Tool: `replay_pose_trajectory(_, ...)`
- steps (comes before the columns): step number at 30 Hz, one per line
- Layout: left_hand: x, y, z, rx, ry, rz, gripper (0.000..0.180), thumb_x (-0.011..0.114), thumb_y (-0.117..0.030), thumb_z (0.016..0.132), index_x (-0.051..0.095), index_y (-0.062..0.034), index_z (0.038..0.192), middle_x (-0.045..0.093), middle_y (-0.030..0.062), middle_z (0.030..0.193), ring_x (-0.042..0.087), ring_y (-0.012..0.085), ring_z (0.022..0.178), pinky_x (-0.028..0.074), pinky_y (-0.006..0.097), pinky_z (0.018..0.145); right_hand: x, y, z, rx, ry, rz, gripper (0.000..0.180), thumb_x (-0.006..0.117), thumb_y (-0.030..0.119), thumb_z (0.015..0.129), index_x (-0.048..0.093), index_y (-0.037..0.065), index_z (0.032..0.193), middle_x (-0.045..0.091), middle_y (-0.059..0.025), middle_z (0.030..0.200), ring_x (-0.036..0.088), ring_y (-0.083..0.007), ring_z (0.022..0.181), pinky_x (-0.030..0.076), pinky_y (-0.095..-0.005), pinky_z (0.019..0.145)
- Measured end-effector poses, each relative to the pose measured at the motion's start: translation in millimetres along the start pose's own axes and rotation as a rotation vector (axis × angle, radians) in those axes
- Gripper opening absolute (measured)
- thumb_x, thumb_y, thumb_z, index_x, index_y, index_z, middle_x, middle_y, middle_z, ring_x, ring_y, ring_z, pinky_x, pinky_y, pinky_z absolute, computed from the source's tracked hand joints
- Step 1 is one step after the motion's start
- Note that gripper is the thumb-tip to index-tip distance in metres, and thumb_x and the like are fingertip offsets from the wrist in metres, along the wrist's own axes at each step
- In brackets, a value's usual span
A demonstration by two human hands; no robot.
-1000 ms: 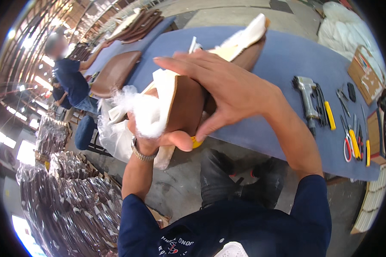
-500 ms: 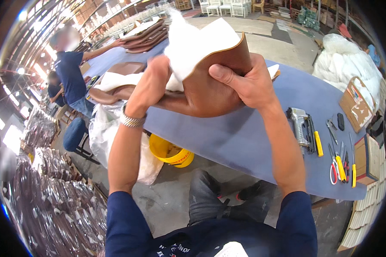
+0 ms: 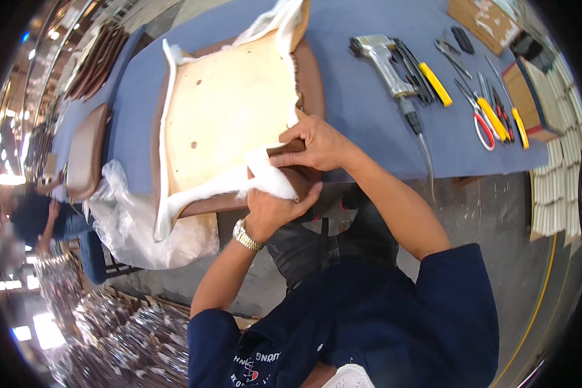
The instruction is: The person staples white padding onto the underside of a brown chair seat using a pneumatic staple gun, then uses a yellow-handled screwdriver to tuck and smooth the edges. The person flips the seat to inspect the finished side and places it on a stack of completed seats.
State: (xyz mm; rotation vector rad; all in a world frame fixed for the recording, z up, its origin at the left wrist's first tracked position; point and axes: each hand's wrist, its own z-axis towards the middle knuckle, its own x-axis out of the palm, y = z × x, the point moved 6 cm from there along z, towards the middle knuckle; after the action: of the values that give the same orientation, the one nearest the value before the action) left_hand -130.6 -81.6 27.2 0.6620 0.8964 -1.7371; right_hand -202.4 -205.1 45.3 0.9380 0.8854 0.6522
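You are now resting the seat [image 3: 226, 123], lifted a moment ago, underside-up on the surface [image 3: 368, 110], both hands, left [image 3: 275, 207] and right [image 3: 313, 145], pinching its white padding [image 3: 265, 180] at the corner.

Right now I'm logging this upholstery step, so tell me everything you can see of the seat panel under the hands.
The seat panel lies upside down on the blue table, its pale wooden underside up, dotted with a few small holes. White padding and brown leather-like cover wrap its edges, loose at the far corner. Its near edge overhangs the table. At the near right corner, the left hand and right hand pinch and fold the cover.
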Motion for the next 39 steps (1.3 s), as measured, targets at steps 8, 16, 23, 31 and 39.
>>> replay_pose_trajectory(8,7.5,3.6,9.5,-0.262,-0.064,-0.246,0.04,0.085,-0.041,0.086,0.07,-0.0046,0.089,0.068,0.0072,0.073,0.063,0.0283,0.055,0.047,0.041,0.05,-2.4,-19.9,2.2,0.025,-0.179,0.085,0.055,0.085,0.048,0.083,0.065,-0.001,0.07,0.052,-0.01,0.059,0.047,-0.0153,0.058,0.041,-0.0357,0.059)
replay_pose_trajectory(16,1.8,3.1,0.0,-0.34,-0.211,-0.346,0.029,0.08,-0.03,0.093,0.071,-0.0025,0.097,0.069,0.0108,0.075,0.065,0.0299,0.061,0.05,0.041,0.058,3.3,-11.8,14.8,0.084,-0.092,0.035,0.06,0.084,0.044,0.086,0.05,0.002,0.062,0.034,-0.0042,0.056,0.033,-0.0122,0.058,0.032,-0.0345,0.055)
replay_pose_trajectory(23,8.9,11.7,-12.8,-0.461,-0.139,-0.291,0.037,0.073,-0.024,0.1,0.068,0.0067,0.12,0.075,0.0192,0.107,0.072,0.0265,0.095,0.056,0.039,0.084,-50.3,-19.1,10.7,0.046,-0.288,0.241,0.042,0.079,0.042,0.092,0.075,0.004,0.11,0.074,-0.0089,0.096,0.069,-0.015,0.093,0.055,-0.0313,0.084)
replay_pose_trajectory(31,-3.6,6.6,-18.4,-0.499,-0.277,-0.314,0.017,0.081,-0.009,0.09,0.069,0.0019,0.097,0.063,0.0082,0.08,0.06,0.0166,0.07,0.047,0.03,0.064,-181.3,-85.8,-48.2,0.508,-0.457,-1.205,0.057,0.075,0.034,0.091,0.054,0.01,0.139,0.068,-0.0232,0.121,0.066,-0.0448,0.112,0.054,-0.0494,0.097)
replay_pose_trajectory(39,-21.2,30.8,-30.9,-0.644,-0.281,-0.415,0.044,0.087,-0.014,0.085,0.064,-0.0067,0.121,0.068,0.0066,0.08,0.066,0.0148,0.076,0.052,0.029,0.069,-236.5,-102.2,-26.0,0.52,-0.454,-0.959,0.065,0.07,0.021,0.087,0.051,0.001,0.146,0.071,-0.0263,0.114,0.072,-0.036,0.104,0.057,-0.0479,0.088)
